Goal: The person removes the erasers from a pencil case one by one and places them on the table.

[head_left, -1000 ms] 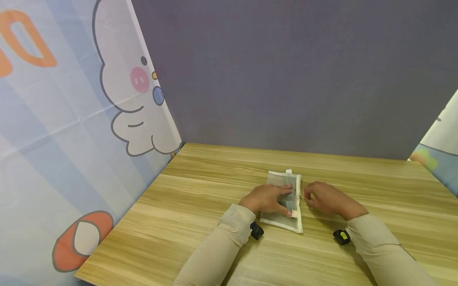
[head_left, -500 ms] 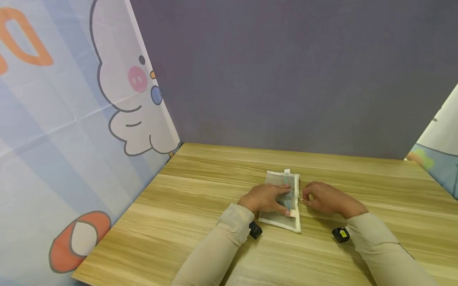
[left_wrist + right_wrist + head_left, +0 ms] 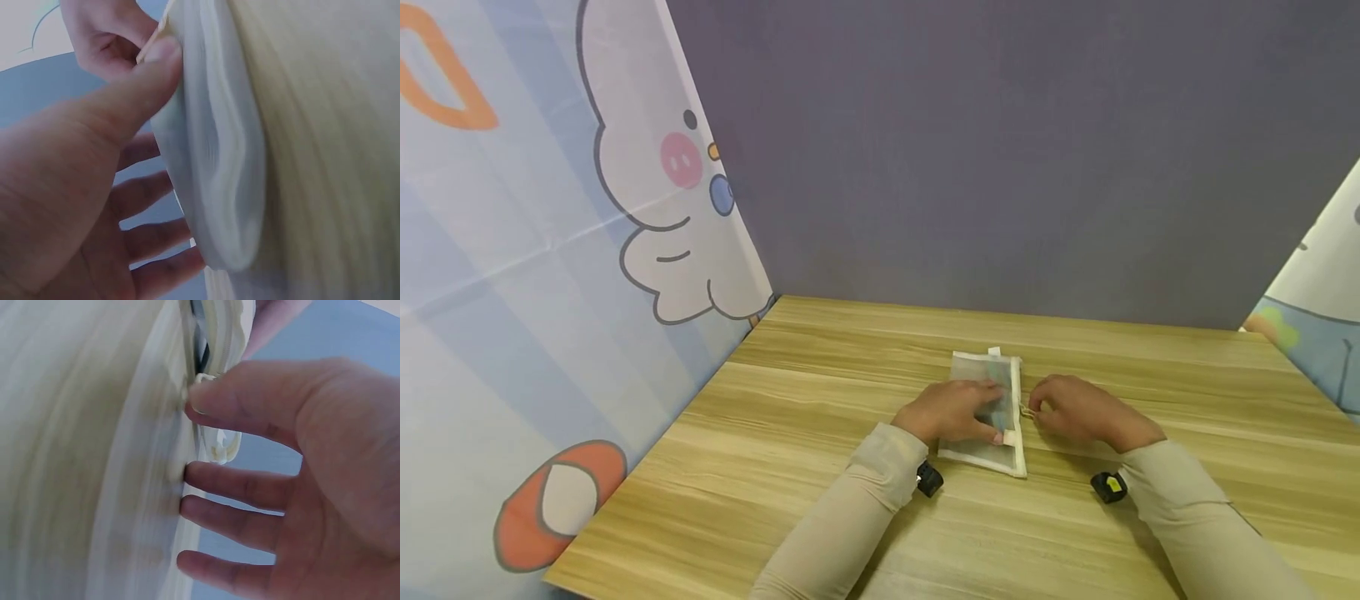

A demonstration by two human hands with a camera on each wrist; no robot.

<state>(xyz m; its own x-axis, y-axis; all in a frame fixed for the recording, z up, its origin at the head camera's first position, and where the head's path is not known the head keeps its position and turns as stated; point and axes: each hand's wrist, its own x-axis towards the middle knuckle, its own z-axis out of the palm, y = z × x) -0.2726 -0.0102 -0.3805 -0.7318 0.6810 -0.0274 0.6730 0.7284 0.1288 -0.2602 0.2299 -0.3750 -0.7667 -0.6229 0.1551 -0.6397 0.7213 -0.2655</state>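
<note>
A small see-through mesh zip pouch (image 3: 983,454) with white edging lies flat on the wooden table, its zipped side to the right. Something bluish shows faintly through the mesh. My left hand (image 3: 951,410) rests on top of it, fingers spread and thumb pressing near the zipped edge. In the left wrist view, the pouch's mesh (image 3: 187,125) bulges beside that thumb. At the right edge, my right hand (image 3: 1078,408) pinches the zipper pull (image 3: 1027,412) between thumb and index finger. The right wrist view shows the other right-hand fingers (image 3: 234,522) extended apart.
The wooden table (image 3: 820,375) reaches back to a dark grey panel (image 3: 985,158). A printed cartoon curtain (image 3: 550,275) hangs along the left side, and another (image 3: 1318,308) shows at the right. Both wrists carry small black cameras (image 3: 929,479).
The head view has shifted slightly, so everything sits a little further left in it. Both hands keep nearly the same places on the pouch and its zipper pull.
</note>
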